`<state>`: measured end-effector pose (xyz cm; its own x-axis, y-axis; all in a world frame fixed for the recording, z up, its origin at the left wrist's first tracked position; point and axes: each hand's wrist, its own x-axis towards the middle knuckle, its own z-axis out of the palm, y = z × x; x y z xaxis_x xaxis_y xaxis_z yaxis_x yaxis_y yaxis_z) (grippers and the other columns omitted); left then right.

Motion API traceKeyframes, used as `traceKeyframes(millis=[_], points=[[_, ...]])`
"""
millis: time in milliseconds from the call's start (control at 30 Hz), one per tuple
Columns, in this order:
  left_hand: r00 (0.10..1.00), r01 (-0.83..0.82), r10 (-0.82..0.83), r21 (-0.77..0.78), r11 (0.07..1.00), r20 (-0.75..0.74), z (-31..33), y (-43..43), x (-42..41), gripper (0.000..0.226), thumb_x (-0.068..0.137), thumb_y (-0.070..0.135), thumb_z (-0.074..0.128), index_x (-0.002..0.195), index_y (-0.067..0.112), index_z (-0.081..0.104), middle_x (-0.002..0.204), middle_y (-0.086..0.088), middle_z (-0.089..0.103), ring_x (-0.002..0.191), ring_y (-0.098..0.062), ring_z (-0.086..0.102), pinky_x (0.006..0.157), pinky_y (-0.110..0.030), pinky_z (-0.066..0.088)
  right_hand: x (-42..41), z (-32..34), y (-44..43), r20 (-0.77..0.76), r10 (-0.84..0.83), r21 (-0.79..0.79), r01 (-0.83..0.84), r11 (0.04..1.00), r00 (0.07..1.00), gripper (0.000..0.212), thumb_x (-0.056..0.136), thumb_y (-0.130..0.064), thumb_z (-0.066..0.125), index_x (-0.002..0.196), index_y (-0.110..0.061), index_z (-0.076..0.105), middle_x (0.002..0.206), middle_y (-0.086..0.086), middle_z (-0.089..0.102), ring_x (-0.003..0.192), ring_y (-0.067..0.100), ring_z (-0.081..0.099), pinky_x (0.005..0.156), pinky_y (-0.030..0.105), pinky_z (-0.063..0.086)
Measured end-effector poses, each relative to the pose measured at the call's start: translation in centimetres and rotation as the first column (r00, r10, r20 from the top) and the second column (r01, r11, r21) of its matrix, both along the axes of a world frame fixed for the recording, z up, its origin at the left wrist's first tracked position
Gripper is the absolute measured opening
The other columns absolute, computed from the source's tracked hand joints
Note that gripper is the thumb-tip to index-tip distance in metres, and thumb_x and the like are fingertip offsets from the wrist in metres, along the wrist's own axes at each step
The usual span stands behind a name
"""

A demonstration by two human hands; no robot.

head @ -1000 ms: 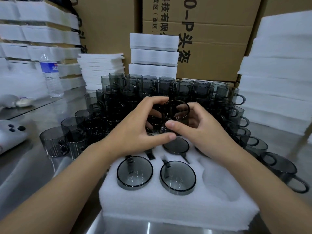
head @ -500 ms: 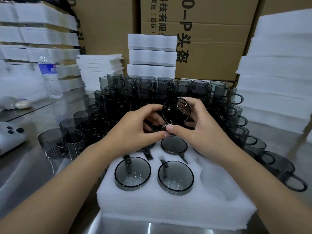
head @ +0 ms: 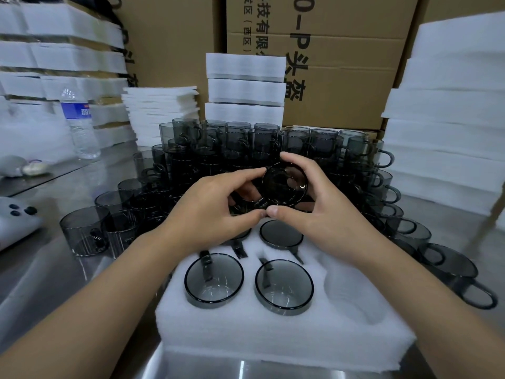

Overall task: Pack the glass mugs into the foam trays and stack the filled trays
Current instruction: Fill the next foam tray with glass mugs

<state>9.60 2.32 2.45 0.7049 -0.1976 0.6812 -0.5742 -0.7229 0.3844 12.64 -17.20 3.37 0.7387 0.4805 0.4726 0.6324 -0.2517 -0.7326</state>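
**Mug held above a part-filled foam tray**

The brown cardboard box (head: 341, 86) at the tabletop's far edge reads "头套" and "(西区)". At the near edge, the white foam tray (head: 273, 332) holds smoky grey glass mugs (head: 214, 280) in round pockets. Above the tray, the left hand (head: 216, 212) and right hand (head: 314, 214) clamp their fingers on one dark glass mug (head: 284, 184).

The mugs (head: 284, 285) are glass, smooth and glossy; the foam tray (head: 273, 332) is matt, a little rough; the table (head: 41, 283) is shiny metal; the boxes (head: 341, 99) are matt brown cardboard; the bottle (head: 79, 127) is probably clear plastic.
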Motion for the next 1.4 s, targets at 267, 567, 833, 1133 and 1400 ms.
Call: traceKeyframes(millis=[267, 567, 833, 1133, 1400], points=[[0.987, -0.054, 0.048, 0.033, 0.998, 0.151, 0.2, 0.0, -0.3, 0.044, 0.079, 0.025, 0.066, 0.123, 0.023, 0.063, 0.099, 0.012, 0.069, 0.091, -0.004, 0.064, 0.079, -0.026, 0.053, 0.3, -0.3, 0.3, -0.06, 0.003, 0.077, 0.002, 0.997, 0.998, 0.067, 0.066, -0.039, 0.079, 0.124, -0.042, 0.046, 0.112, -0.027, 0.056, 0.108, 0.002, 0.06, 0.096, 0.032, 0.049], [0.961, -0.11, 0.1, 0.023, 0.994, 0.258, 0.3, 0.1, -0.1, 0.033, 0.084, 0.011, 0.06, 0.115, 0.011, 0.07, 0.104, -0.001, 0.073, 0.096, -0.017, 0.069, 0.084, -0.039, 0.056, 0.1, -0.3, 0.2, -0.05, 0.072, 0.11, -0.066, 0.992, 0.996, 0.071, 0.074, -0.005, 0.077, 0.119, -0.051, 0.048, 0.105, -0.04, 0.054, 0.089, 0.004, 0.068, 0.076, 0.012, 0.05], [0.962, -0.114, 0.107, 0.012, 0.993, 0.252, 0.3, 0.0, -0.2, 0.032, 0.083, 0.014, 0.062, 0.114, 0.01, 0.07, 0.105, -0.001, 0.073, 0.096, -0.015, 0.069, 0.082, -0.039, 0.057, 0.1, -0.3, 0.4, -0.058, 0.04, 0.156, -0.031, 0.987, 0.998, 0.073, 0.076, -0.003, 0.075, 0.125, -0.046, 0.042, 0.127, -0.023, 0.044, 0.097, -0.003, 0.062, 0.084, 0.018, 0.052], [0.98, -0.046, 0.035, 0.049, 0.998, 0.196, 0.1, 0.3, 0.2, 0.038, 0.084, -0.002, 0.068, 0.119, 0.011, 0.067, 0.11, 0.0, 0.071, 0.102, -0.012, 0.067, 0.09, -0.034, 0.054, -0.3, 0.0, 0.1, 0.002, 0.056, 0.072, -0.056, 0.996, 0.998, 0.08, 0.077, 0.001, 0.068, 0.131, -0.052, 0.042, 0.134, -0.027, 0.041, 0.111, -0.004, 0.053, 0.088, 0.026, 0.053], [0.964, -0.016, -0.005, 0.077, 0.997, 0.267, 0.2, 0.2, 0.1, 0.031, 0.085, -0.001, 0.065, 0.113, 0.012, 0.07, 0.114, 0.006, 0.064, 0.104, -0.005, 0.06, 0.088, -0.015, 0.048, -0.9, 0.6, 0.0, 0.001, -0.009, -0.072, 0.009, 0.997, 1.0, 0.057, 0.065, -0.026, 0.082, 0.105, -0.039, 0.043, 0.107, -0.017, 0.061, 0.094, 0.001, 0.059, 0.085, 0.024, 0.048]])
